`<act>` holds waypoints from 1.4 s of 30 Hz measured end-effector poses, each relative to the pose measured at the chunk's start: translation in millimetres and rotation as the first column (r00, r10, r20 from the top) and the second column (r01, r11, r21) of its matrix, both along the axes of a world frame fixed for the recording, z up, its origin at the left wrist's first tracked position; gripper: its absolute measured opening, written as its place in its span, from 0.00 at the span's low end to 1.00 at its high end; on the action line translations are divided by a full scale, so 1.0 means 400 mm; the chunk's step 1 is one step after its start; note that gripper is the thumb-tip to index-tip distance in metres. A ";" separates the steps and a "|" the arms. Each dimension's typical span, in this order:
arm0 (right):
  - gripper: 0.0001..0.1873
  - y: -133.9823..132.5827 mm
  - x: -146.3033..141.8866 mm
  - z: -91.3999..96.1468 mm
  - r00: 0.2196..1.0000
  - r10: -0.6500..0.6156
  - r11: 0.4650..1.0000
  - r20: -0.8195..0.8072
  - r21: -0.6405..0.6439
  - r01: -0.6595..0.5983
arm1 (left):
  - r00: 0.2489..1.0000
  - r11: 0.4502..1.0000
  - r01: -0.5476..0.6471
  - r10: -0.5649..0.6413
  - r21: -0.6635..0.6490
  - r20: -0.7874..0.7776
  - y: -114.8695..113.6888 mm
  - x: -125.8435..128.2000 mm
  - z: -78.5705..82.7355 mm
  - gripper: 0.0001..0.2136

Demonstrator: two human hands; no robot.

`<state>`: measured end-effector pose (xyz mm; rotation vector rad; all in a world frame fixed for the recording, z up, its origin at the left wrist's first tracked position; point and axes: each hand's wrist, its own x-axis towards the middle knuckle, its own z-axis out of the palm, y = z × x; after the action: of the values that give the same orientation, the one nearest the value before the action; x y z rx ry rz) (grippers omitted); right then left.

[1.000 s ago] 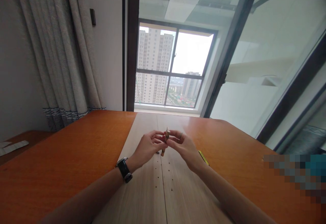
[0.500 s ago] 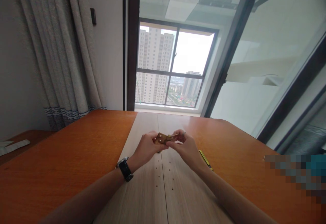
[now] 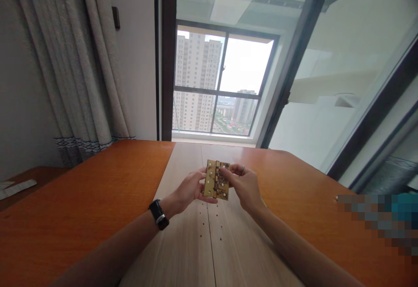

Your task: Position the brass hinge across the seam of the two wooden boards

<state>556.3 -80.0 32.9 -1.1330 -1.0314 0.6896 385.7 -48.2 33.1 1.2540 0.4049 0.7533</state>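
two hands on one brass hinge [image 3: 216,180], both together and clamped on it from either side. hinge is opened flat, nearly upright, held in the air above a pale wood board [image 3: 183,256], not touching it. left hand [image 3: 184,191] grips the hinge's left edge, fingers going behind the leaf. right hand [image 3: 244,187] has its fingertips [image 3: 223,171] pressed on the front of the right leaf, near the top. knuckle runs down the hinge's middle, screw holes show on both leaves. black watch [image 3: 158,214] on left wrist, ring [image 3: 243,169] on right hand. board has small drilled holes [image 3: 205,224] below the hands and sits in an orange table [image 3: 294,187]. grey curtain [image 3: 75,60] at left, window [image 3: 222,82] ahead. blurred patch [image 3: 375,221] on the table at right, cannot tell what.
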 end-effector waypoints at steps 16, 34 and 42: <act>0.21 -0.001 -0.001 -0.012 0.966 0.257 0.967 -0.032 0.001 -0.257 | 0.999 0.996 -0.011 0.015 0.086 -0.035 0.014 -0.017 -0.017 0.34; 0.20 0.000 -0.002 -0.016 0.899 0.420 0.907 -0.126 0.016 -0.421 | 0.940 0.854 -0.293 0.339 0.430 -0.033 0.009 0.006 -0.018 0.32; 0.18 -0.004 -0.013 -0.019 0.905 0.379 0.922 -0.192 -0.004 -0.387 | 0.857 0.565 -0.329 0.514 0.756 -0.011 -0.013 -0.008 -0.007 0.31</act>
<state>551.1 -81.5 25.5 -0.8850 -1.0911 1.1165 382.6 -53.5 30.4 2.0747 0.6496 1.2740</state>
